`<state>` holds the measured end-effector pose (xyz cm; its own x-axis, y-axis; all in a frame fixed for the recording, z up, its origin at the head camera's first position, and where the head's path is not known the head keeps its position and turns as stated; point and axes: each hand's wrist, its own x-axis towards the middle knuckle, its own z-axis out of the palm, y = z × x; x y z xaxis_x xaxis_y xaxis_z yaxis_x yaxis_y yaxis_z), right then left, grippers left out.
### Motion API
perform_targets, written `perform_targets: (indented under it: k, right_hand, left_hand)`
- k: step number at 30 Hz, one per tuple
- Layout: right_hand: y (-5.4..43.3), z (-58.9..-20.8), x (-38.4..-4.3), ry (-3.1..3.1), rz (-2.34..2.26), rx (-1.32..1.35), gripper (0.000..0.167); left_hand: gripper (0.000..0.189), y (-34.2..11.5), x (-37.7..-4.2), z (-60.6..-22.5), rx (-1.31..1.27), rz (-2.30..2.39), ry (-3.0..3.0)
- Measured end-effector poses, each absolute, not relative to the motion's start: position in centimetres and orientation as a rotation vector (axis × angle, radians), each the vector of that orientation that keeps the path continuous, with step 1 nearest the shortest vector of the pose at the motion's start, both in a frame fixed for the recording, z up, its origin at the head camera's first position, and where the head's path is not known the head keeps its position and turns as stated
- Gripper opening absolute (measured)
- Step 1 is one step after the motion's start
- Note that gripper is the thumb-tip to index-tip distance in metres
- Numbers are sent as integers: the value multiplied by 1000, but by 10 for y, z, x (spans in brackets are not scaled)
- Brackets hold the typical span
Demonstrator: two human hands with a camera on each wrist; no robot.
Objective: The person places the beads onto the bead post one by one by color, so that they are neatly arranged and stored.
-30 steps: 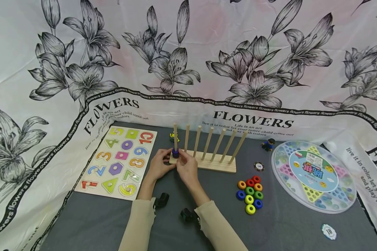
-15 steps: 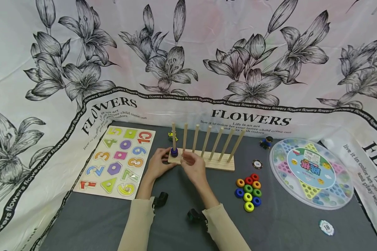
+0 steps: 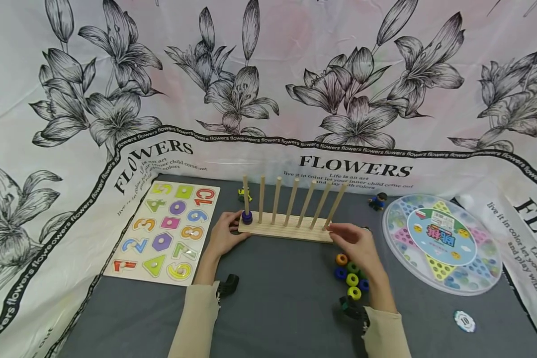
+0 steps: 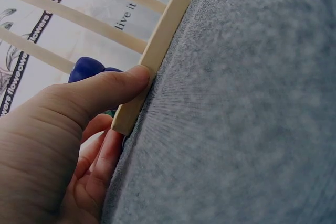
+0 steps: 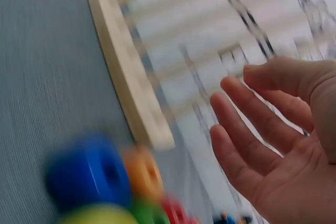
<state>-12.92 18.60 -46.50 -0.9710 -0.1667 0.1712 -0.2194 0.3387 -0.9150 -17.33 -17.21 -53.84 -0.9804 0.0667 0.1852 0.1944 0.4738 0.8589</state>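
A wooden peg rack [image 3: 286, 230] with a row of upright pegs stands on the grey cloth. Dark blue-purple rings [image 3: 247, 218] are stacked on its leftmost peg. My left hand [image 3: 225, 234] grips the rack's left end, and the thumb [image 4: 113, 85] presses on the front edge in the left wrist view. At the other end, my right hand [image 3: 360, 251] is raised with its fingers apart, holding nothing. Several loose rings lie below it, among them a blue ring [image 5: 86, 174], an orange ring [image 3: 341, 259] and a yellow ring [image 3: 354, 293]; the hand hides part of this group.
On the left lies a number-and-shape puzzle board [image 3: 139, 276]. A round game box [image 3: 445, 236] lies at the right, with a white-and-blue chip [image 3: 465, 321] in front of it. Two small toy figures, one yellow-green [image 3: 245, 195] and one in blue [image 3: 378, 201], stand near the back cloth.
My right hand has left the ringed peg and moved right to the rack's far end, now covering some loose rings. The left hand stays at the rack's left end.
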Motion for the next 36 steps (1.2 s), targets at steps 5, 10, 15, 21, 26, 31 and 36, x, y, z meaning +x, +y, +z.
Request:
perform_targets:
  k: [5,10,15,21,26,31,36]
  right_hand:
    - [234,-469,-124,-2577,1748,315,31]
    - [259,-473,-124,-2687,1666,353,32]
    - [275,-477,-129,-2801,1662,444,31]
    - [288,-482,-136,-2904,1697,514,35]
    - [291,-485,-139,-2961,1614,500,34]
    - [291,-487,-139,-2974,1558,489,32]
    - [290,-488,-139,-2966,1601,499,35]
  left_hand:
    - [70,-173,-174,-538,-229,-1556,-2587]
    - [70,-174,-173,-538,-224,-1556,-2582]
    - [70,-174,-172,-539,-223,-1533,-2592]
    - [70,-174,-172,-539,-233,-1526,-2597]
    - [70,-173,-173,-539,-233,-1521,-2600]
    - [71,-173,-172,-538,-223,-1526,-2606]
    - [70,-173,-172,-538,-229,-1519,-2599]
